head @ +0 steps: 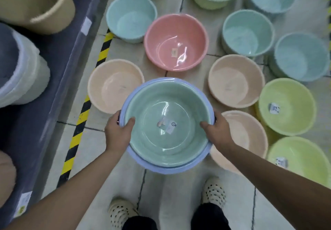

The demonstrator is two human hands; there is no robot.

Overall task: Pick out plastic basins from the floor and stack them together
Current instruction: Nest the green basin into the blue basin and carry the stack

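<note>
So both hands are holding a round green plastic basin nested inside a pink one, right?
Not pink: in the head view the left hand and right hand hold the round green plastic basin nested inside a round pale blue plastic basin.

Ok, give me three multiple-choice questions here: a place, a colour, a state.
1. Where is the pink basin? A. on the floor, beyond the held stack B. on the shelf C. inside the stack
2. Which colour is the stack's inner basin? A. peach B. green C. yellow
3. What do the left hand and right hand do? A. hang free B. point C. grip the stack's rim
Answers: 1 A, it stands on the floor ahead; 2 B, its inside is green; 3 C, both curl over the rim.
</note>
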